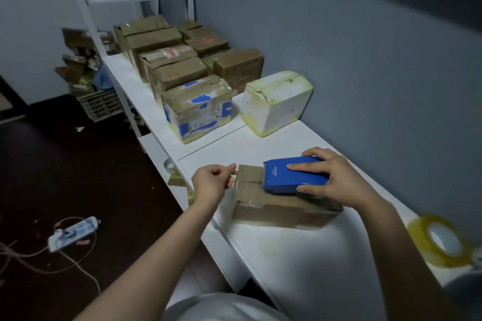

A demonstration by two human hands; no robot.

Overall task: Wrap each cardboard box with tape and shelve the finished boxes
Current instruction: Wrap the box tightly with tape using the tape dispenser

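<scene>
A flat brown cardboard box (273, 206), glossy with clear tape, lies on the white table (300, 255) in front of me. My right hand (336, 180) grips a blue tape dispenser (292, 173) that rests on the box's top. At the box's left end my left hand (214, 180) has its fingers curled, thumb against forefinger; whether it pinches a tape end is too unclear to tell. Several taped boxes (169, 60) stand in rows on the white shelf surface (125, 73) further back, among them one with blue markings (198, 109) and a white one (276, 101).
A roll of yellowish clear tape (440, 242) lies on the table at the right edge. A grey wall runs along the table's far side. On the dark floor at left are a power strip (74, 233) with cables and a basket (101, 104) beside stacked cardboard.
</scene>
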